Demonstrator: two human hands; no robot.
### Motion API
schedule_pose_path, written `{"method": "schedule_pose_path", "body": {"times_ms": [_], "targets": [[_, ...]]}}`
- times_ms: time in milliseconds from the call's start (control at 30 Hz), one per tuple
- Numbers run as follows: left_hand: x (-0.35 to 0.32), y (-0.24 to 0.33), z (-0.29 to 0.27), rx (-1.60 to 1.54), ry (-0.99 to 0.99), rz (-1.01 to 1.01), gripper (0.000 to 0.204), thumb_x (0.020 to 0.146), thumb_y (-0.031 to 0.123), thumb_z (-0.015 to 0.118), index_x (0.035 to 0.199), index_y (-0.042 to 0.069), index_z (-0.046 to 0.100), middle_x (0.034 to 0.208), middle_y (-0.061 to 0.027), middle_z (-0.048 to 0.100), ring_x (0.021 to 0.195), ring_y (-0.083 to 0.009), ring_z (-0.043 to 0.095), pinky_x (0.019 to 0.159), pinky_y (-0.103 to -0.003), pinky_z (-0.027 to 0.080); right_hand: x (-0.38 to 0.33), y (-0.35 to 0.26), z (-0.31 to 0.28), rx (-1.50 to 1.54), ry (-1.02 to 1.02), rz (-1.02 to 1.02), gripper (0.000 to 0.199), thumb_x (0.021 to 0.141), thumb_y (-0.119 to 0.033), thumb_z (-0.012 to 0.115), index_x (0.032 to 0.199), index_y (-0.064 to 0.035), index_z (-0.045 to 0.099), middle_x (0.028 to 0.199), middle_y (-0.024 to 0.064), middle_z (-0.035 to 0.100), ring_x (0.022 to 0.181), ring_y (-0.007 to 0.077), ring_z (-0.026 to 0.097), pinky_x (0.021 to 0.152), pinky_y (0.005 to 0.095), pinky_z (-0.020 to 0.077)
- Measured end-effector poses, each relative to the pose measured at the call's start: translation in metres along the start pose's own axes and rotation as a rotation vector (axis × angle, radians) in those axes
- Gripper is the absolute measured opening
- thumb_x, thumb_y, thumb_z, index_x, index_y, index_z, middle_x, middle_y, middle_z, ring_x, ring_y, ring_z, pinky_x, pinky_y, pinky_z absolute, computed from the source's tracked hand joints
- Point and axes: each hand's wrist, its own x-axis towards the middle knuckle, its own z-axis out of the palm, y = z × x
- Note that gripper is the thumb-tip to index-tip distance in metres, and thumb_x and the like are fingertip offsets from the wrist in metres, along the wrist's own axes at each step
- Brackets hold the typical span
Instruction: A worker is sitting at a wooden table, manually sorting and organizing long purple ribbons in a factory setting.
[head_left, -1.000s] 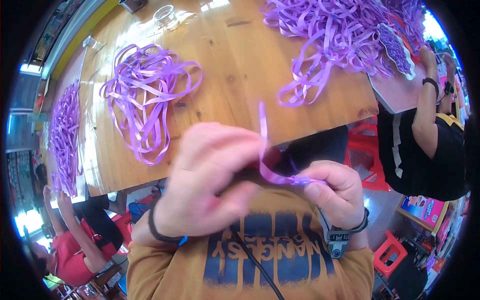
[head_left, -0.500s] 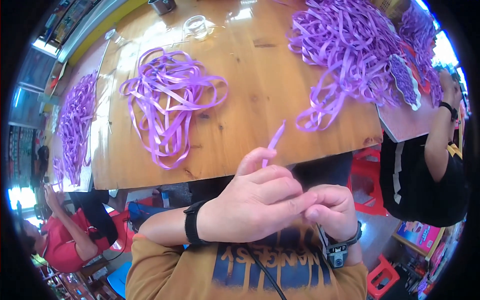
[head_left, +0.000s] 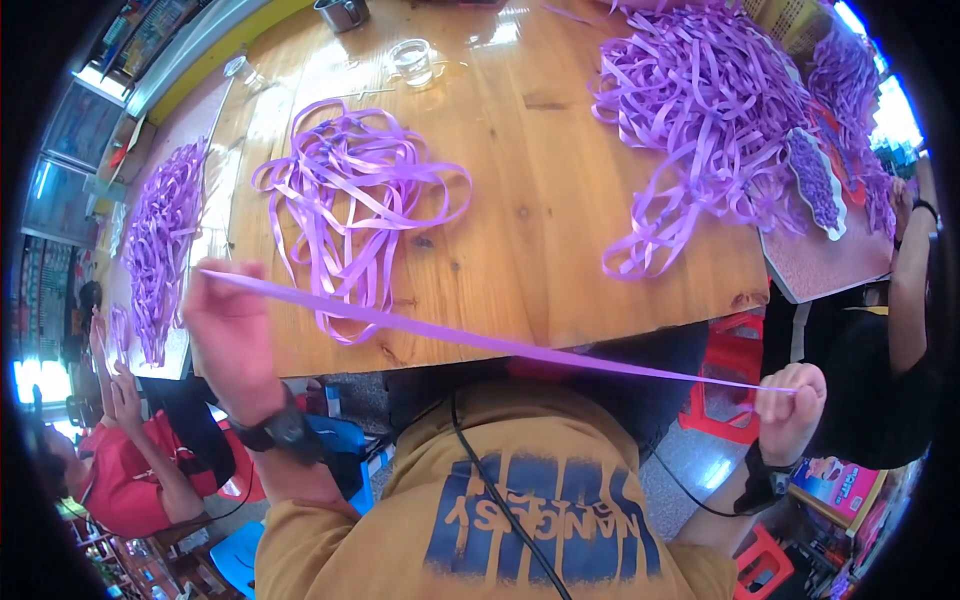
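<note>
A purple ribbon (head_left: 480,341) stretches taut across my front, over the near edge of the table, sloping down from left to right. Its left end is pinched in my left hand (head_left: 232,335), which is slightly blurred and raised over the table's near left corner. At the far right, off the table, my right hand (head_left: 792,412) is closed around the other end. A loose pile of looped purple ribbons (head_left: 345,185) lies on the table beyond my left hand.
The wooden table (head_left: 520,220) carries a large heap of purple ribbons (head_left: 700,90) at right, a clear cup (head_left: 412,62) and a metal mug (head_left: 341,13). More ribbon (head_left: 165,250) lies at left. People sit at both sides. A red stool (head_left: 722,385) stands below the table's right end.
My hands were together in front of my chest, a short ribbon end sticking up from the left. They have moved wide apart, left and right, with the ribbon drawn straight between them.
</note>
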Motion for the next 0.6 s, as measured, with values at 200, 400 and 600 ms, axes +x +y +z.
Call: {"method": "schedule_pose_path", "body": {"times_ms": [200, 400, 600], "targets": [[0.023, 0.018, -0.063, -0.151, 0.07, 0.099, 0.016, 0.089, 0.014, 0.05, 0.093, 0.001, 0.056, 0.076, -0.0034, 0.056, 0.076, -0.0154, 0.053, 0.088, -0.036, 0.041, -0.008, 0.0, -0.036, -0.009, 0.059, -0.141, 0.028, 0.092, -0.025, 0.048, 0.07, -0.0091, 0.04, 0.055, -0.0021, 0.037, 0.043, 0.0062, 0.036, 0.042, 0.0204, 0.032], [0.007, 0.0, -0.019, -0.356, -0.034, 0.009, 0.023, 0.091, 0.018, 0.049, 0.104, 0.0, 0.054, 0.1, -0.0093, 0.06, 0.092, -0.0198, 0.055, 0.094, -0.038, 0.04, 0.005, 0.007, -0.019, 0.43, 0.2, -0.17, 0.022, 0.096, -0.023, 0.041, 0.087, -0.0042, 0.048, 0.078, 0.0054, 0.049, 0.076, 0.0166, 0.052, 0.081, 0.0303, 0.0426], [0.001, -0.005, -0.006, -0.571, -0.046, -0.112, 0.029, 0.093, 0.01, 0.042, 0.119, -0.002, 0.046, 0.102, -0.0053, 0.058, 0.091, -0.0159, 0.056, 0.088, -0.034, 0.042, 0.015, 0.007, -0.012, 0.805, 0.62, -0.179, 0.02, 0.097, -0.019, 0.038, 0.085, -0.0038, 0.043, 0.07, 0.0041, 0.041, 0.066, 0.0153, 0.046, 0.071, 0.0305, 0.0418]]}}
